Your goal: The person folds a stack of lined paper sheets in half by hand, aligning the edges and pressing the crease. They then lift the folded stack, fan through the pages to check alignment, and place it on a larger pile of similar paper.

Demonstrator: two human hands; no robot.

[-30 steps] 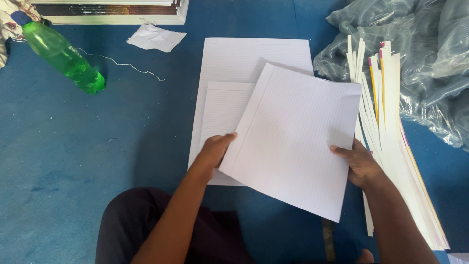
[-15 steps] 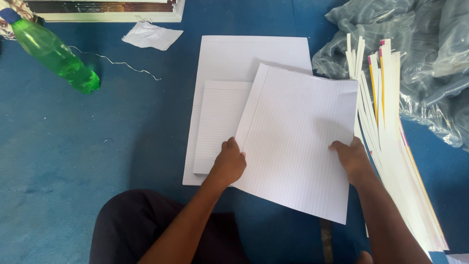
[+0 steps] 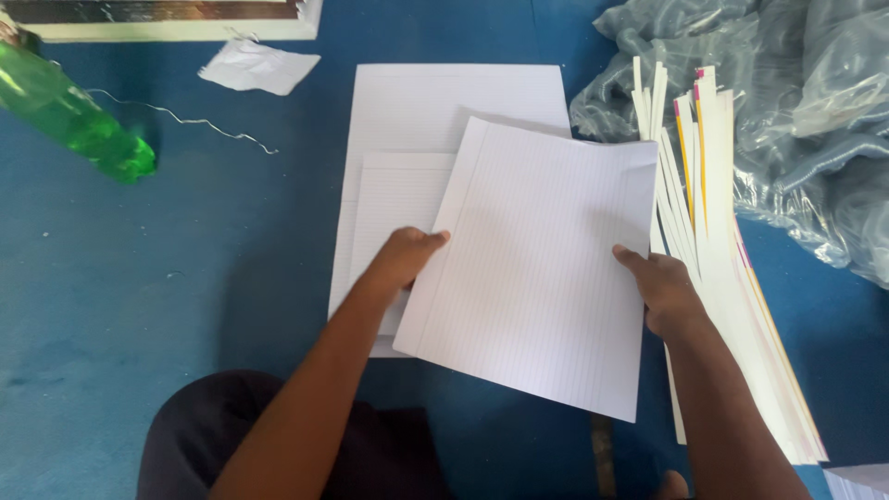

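Left hand (image 3: 400, 264) and right hand (image 3: 659, 292) pinching opposite edges of ruled sheet (image 3: 537, 268), held tilted just above paper stack (image 3: 435, 111), seemingly to align. Green bottle (image 3: 74, 120) far left; cover pile (image 3: 722, 241) right.

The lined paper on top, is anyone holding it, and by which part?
Yes: the lined sheet is held by both hands, the left hand at its left edge and the right hand at its right edge.

Tilted white ruled sheet (image 3: 532, 268), edges held
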